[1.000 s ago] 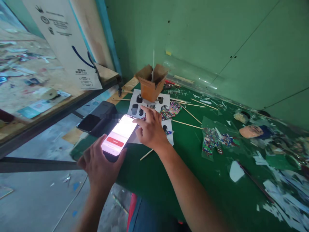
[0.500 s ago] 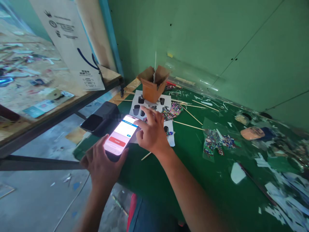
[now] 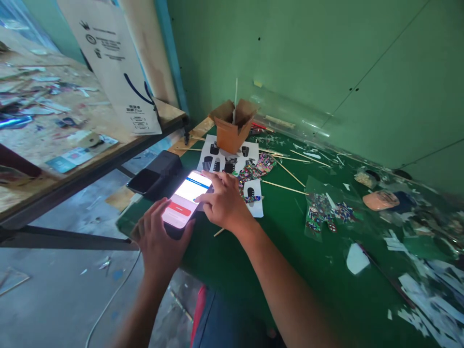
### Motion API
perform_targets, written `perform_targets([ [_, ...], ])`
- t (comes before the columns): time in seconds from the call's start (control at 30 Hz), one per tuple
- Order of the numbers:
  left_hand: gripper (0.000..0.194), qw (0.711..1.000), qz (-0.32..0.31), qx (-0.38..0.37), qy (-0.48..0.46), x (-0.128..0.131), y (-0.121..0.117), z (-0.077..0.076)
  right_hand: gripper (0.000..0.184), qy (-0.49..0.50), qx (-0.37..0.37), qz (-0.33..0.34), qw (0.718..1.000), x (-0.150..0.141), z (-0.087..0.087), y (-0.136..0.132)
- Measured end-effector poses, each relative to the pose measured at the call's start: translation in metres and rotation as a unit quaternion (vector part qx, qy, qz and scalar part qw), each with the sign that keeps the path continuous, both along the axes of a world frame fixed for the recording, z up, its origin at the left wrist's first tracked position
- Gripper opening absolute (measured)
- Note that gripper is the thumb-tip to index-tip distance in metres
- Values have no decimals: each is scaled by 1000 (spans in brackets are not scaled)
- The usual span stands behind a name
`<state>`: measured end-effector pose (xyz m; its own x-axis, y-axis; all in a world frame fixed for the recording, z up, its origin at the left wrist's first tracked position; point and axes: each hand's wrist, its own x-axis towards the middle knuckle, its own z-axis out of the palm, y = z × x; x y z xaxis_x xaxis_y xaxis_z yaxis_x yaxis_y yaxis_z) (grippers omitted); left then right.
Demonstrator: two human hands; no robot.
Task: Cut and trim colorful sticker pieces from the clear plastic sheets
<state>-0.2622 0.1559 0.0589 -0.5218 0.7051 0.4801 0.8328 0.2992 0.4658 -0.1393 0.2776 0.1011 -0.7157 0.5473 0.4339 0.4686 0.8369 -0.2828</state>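
A smartphone (image 3: 180, 205) with a lit screen, showing a blue bar and a red button, tilts above the green table's near left corner. My left hand (image 3: 159, 241) is closed around its lower end, fingers along the left edge and thumb at the right. My right hand (image 3: 226, 200) is at the upper right of the phone, its fingers bent over the top edge and its thumb on the screen's right side. Behind the hands lies a white sheet (image 3: 226, 159) printed with black shapes, bearing patterned cut-outs (image 3: 259, 166). A black box-shaped object (image 3: 155, 174) sits left of the phone.
An open cardboard box (image 3: 230, 137) stands on the sheet. Thin wooden sticks (image 3: 284, 186), a clear bag with patterned pieces (image 3: 321, 212), an orange-wrapped item (image 3: 380, 199) and paper scraps (image 3: 427, 299) lie to the right. A shelf (image 3: 108, 157) holding a white paper bag (image 3: 119, 67) borders the left.
My right hand has lowered onto the phone's upper right, its raised fingers now bent over the top edge. My left hand still holds the phone. The view has shifted slightly.
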Motion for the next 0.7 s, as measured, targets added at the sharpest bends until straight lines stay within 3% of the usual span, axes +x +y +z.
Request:
perform_targets([
  [0.2,57,1000,1,2,4,-1,0,-1,26,91,3,-85,992,11,2,7],
  [0.33,60,1000,3,0,14,-1,0,0,27,64,13,-45,997,28,13,17],
  [0.43,57,1000,-3,21,14,-4,0,1,28,8,4,-14,1000,55,35,16],
  [0.57,40,994,-33,101,9,-3,-2,4,30,28,-35,-59,997,128,76,-14],
  [0.63,29,987,-35,159,-1,7,-1,9,30,93,-30,-150,984,180,92,-41],
  [0.7,19,974,-44,222,-27,29,5,18,25,130,-9,-246,961,234,98,-66],
])
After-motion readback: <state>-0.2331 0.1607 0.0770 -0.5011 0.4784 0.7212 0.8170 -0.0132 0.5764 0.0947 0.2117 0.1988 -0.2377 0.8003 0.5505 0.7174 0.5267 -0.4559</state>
